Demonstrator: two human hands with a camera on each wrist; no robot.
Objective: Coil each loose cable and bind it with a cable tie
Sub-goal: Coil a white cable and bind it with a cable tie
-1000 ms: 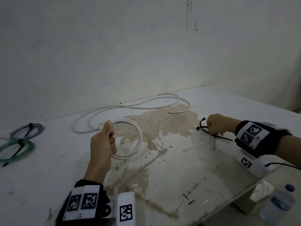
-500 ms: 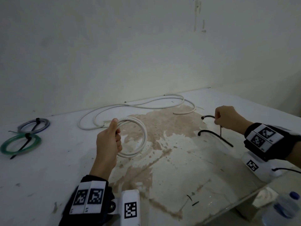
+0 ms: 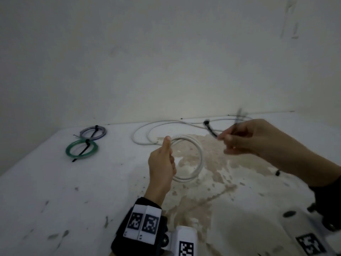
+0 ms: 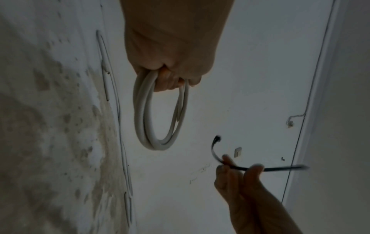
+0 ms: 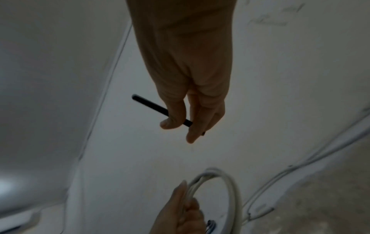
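Observation:
My left hand (image 3: 162,163) grips a coiled white cable (image 3: 198,157) above the table, the loops bunched in the fist (image 4: 170,74) and the coil (image 4: 152,126) hanging free. My right hand (image 3: 245,139) holds a black cable tie (image 3: 209,128) pinched between thumb and fingers, just right of the coil and apart from it. The tie (image 4: 232,164) curves up to its head, and its tail sticks out past the fingers. In the right wrist view the tie (image 5: 152,106) crosses under the thumb, with the coil (image 5: 230,190) below.
A second loose white cable (image 3: 151,132) lies in long loops along the back of the stained white table (image 3: 73,191). A tied green coil (image 3: 82,148) and a tied purple coil (image 3: 93,132) lie at the back left. Another black tie (image 3: 277,172) lies at the right.
My right hand has lifted a black tie off the table and brought it left, up close to the coil. My left hand keeps holding the coil in the same place.

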